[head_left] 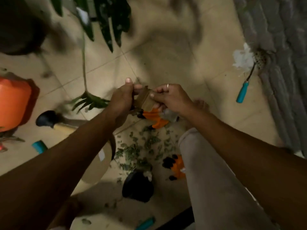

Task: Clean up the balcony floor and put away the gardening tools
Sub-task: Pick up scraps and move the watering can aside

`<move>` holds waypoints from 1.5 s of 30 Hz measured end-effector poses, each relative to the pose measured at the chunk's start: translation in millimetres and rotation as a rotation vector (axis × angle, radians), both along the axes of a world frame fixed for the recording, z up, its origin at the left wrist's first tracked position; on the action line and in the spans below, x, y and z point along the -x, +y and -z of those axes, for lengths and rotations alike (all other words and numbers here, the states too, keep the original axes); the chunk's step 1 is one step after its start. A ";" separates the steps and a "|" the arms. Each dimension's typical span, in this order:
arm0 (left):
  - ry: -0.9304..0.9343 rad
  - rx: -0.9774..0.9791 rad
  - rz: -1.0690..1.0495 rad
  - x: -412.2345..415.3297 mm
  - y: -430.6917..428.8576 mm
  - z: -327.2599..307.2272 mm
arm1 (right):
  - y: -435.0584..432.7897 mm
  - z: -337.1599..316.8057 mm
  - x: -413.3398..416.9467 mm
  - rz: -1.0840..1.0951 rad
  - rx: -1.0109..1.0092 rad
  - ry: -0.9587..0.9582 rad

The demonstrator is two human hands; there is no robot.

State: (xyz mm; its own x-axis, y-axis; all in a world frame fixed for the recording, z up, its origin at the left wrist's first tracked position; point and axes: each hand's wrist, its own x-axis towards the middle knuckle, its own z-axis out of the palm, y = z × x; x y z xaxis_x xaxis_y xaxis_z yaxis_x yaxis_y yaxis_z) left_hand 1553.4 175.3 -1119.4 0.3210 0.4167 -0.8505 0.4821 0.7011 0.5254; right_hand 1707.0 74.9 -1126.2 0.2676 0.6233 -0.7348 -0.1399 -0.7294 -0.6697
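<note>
The task is reading as early: the tiled floor (166, 60) is still carrying loose debris, and tools are lying scattered. At far left, one orange container (13, 103) is standing; beside it, one dark-headed hand tool (48, 120) is lying. At centre, the left hand (121, 98) and right hand (171, 97) are both pinching one brown folded item (144, 100). Below, one pile of leaf clippings (139, 150) is awaiting collection, with two orange gloves (154, 117). At right, one teal-handled tool (242, 93) is lying against the grey wall (282, 47).
</note>
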 end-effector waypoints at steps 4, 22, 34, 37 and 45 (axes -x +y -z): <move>-0.151 0.183 -0.008 26.1 -20.0 -63.3 | -3.6 -48.7 38.3 0.001 -0.036 -0.030; 0.057 -0.043 -0.140 127.1 -62.8 -91.8 | 12.5 -91.7 104.0 -0.444 -0.108 -0.072; 0.080 0.077 -0.172 190.9 -118.6 -87.2 | -49.6 -67.7 157.4 -0.238 -0.018 -0.134; 0.082 0.089 -0.198 198.9 -144.2 -88.4 | -66.5 -67.2 174.7 -0.257 -0.017 -0.103; 0.122 0.084 -0.267 200.4 -192.9 -32.8 | -120.8 -7.5 186.8 -0.477 0.132 -0.264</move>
State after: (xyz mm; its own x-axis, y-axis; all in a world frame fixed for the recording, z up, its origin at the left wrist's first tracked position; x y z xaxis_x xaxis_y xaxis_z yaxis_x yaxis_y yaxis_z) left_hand 1353.0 -17.7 -1086.7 0.1031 0.3990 -0.9111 0.3310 0.8500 0.4097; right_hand 1520.2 -45.8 -1118.7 0.1643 0.6273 -0.7612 0.3861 -0.7511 -0.5356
